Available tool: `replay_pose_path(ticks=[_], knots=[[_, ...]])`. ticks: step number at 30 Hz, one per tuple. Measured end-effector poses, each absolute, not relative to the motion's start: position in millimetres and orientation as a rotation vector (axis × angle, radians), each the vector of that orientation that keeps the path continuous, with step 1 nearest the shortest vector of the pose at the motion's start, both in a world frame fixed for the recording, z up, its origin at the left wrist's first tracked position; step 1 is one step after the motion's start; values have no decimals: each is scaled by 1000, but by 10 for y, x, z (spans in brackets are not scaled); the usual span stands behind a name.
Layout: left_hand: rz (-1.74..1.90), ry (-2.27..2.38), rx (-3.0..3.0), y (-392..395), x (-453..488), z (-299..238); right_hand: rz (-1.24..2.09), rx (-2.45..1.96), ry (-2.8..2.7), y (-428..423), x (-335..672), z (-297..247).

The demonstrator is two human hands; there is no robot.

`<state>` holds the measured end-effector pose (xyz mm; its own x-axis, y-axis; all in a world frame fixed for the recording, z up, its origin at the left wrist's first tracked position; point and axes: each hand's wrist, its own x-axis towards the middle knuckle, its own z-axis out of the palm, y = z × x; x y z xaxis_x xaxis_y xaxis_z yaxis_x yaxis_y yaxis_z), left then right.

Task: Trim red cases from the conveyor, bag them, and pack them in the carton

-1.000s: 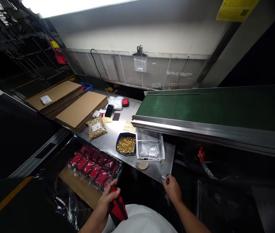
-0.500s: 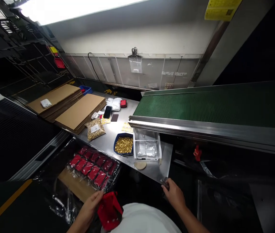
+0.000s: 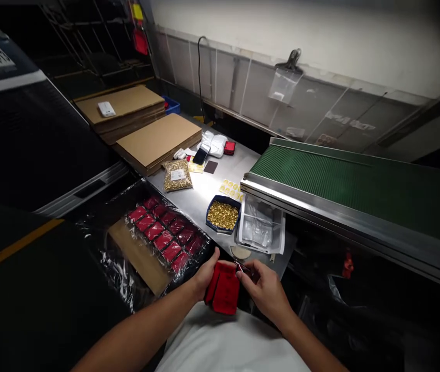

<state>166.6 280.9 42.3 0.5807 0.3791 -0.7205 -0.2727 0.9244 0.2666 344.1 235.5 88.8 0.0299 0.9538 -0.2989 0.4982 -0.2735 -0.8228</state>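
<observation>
Low in front of my body, my left hand (image 3: 207, 275) grips a red wallet (image 3: 224, 292) with dark edges by its left side. My right hand (image 3: 265, 287) is closed on a small pointed metal tool (image 3: 243, 267) that looks like thread snips. Its tip lies against the wallet's upper right edge or just over it; I cannot tell which. Most of the tool's handle is hidden by my fingers. To the left, an open box lined with clear plastic holds rows of wrapped red wallets (image 3: 161, 240).
A blue tray of gold pieces (image 3: 223, 215) and a white bin of clear bags (image 3: 282, 232) stand on the metal table (image 3: 200, 194). A bag of gold pieces (image 3: 177, 175), phone (image 3: 201, 154) and cardboard stacks (image 3: 157, 139) lie behind. A green conveyor (image 3: 320, 186) runs right.
My left hand has brought the red wallet up and to the right. My right hand has moved left from the table corner to the wallet with the metal tool. The view has turned left.
</observation>
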Motion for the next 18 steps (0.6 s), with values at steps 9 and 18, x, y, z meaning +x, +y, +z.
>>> replay_pose_path(ticks=[9, 18], knots=[[504, 751, 95, 2950, 1622, 980, 924, -1854, -1738, 2487, 3041, 1623], [502, 740, 194, 3022, 1568, 1114, 1057, -1843, -1654, 2620, 2986, 1666]])
